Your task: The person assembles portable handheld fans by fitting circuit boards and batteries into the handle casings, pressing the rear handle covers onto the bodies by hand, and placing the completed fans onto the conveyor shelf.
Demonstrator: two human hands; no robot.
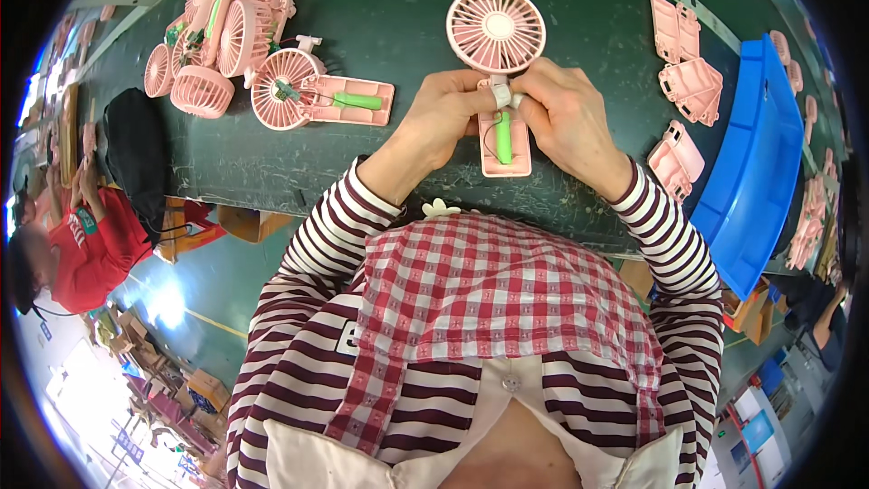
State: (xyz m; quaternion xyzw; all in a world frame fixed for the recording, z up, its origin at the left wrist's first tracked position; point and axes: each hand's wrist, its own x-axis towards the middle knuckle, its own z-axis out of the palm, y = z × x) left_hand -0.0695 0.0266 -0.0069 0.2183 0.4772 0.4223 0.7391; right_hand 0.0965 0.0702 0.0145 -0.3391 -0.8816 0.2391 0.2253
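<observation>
A pink handheld fan (497,25) lies before me on the dark green table, its round grille away from me. Its open handle shell (517,167) points toward me, with a green battery (503,138) and thin wires inside. My left hand (433,125) grips the fan's neck from the left, fingers closed. From the right, my right hand (568,116) pinches at the same neck, its fingers bent together. White coverings show at the fingertips where the hands meet; any small part between them is hidden. Another open fan (288,89) with a green battery lies left of my left hand.
Several pink fans are heaped (237,34) at the far left. Pink handle covers (692,89) lie to the right, beside a long blue bin (759,158). A person in red (95,249) is at the left, next to a black garment (136,158).
</observation>
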